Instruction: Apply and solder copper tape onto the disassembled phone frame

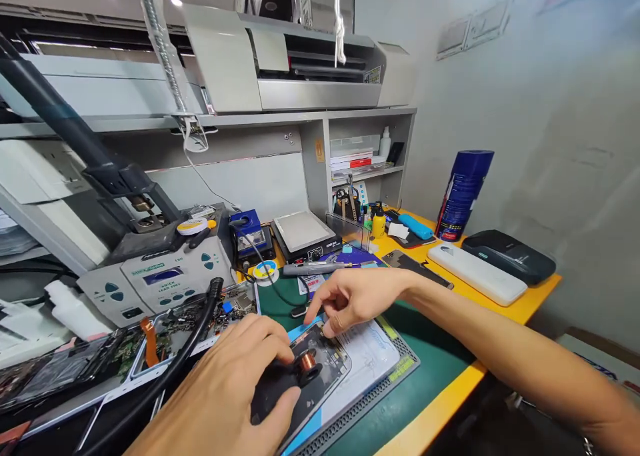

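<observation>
My left hand reaches in from the lower left, with thumb and forefinger closed at the edge of a small black spool of copper wire. The spool stands on its side above a dark, opened phone-like device whose inner parts show. My right hand bends down over the device's far end, fingers curled and thumb tip low against it. Anything between those fingertips is too small to make out. Beneath the device lie a white and blue sheet and a grey-edged work pad.
At left are a soldering station, a black hose and open circuit boards. Behind the hands lie a grey pen-like tool and a heating plate. A white slab, a black case and a blue can occupy the right side.
</observation>
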{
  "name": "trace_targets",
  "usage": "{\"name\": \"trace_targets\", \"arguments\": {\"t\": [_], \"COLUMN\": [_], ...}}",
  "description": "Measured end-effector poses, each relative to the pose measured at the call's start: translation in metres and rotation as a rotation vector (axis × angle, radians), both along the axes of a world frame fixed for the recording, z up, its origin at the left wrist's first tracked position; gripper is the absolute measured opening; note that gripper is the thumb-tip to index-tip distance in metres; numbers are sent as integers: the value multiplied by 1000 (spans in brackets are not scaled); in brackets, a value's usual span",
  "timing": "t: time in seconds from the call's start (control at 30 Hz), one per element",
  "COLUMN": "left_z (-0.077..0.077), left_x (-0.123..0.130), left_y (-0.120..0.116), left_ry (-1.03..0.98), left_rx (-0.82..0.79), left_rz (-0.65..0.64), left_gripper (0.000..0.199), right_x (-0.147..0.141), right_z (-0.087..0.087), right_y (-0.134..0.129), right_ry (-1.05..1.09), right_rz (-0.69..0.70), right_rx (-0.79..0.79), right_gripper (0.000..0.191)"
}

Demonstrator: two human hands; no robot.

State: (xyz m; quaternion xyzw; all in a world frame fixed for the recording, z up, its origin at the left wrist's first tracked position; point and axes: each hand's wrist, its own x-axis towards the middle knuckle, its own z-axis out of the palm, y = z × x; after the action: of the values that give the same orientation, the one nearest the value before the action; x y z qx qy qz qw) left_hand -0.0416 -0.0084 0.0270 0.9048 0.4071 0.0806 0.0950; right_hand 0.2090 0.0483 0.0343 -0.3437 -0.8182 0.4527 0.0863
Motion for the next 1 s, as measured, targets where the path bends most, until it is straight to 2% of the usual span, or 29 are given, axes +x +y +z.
{"name": "trace_targets", "arguments": {"t": [0.07, 0.13, 0.3, 0.4, 0.5, 0.73, 0.93, 1.0], "left_z": [0, -1, -3, -6, -9, -6, -5, -5], "left_x": [-1, -2, 1, 4, 6, 4, -1, -2], "left_y": [1, 1, 1, 2, 2, 2, 2, 1], "left_ry": [19, 33, -53, -206, -263, -196, -72, -67], "left_rx": [7, 12, 87, 199, 240, 180, 117, 97], "left_rz": [1, 7, -19, 9, 40, 8, -10, -7], "left_gripper": [18, 20, 23, 20, 21, 18, 11, 11], "right_x": [1, -1, -3, -4, -5, -2, -2, -3], "right_z": [-1, -2, -5, -8, -10, -10, -7, -7], "right_y": [-4, -9, -19, -21, -21, -19, -21, -24], "right_ry": [-35, -56, -49, -27, -8, 20, -34, -36], "right_rz": [52, 59, -15, -32, -46, -77, -56, -61], "right_rx": [13, 50, 124, 116, 84, 19, 58, 75], "right_gripper": [49, 51, 33, 24, 20, 23, 31, 26]}}
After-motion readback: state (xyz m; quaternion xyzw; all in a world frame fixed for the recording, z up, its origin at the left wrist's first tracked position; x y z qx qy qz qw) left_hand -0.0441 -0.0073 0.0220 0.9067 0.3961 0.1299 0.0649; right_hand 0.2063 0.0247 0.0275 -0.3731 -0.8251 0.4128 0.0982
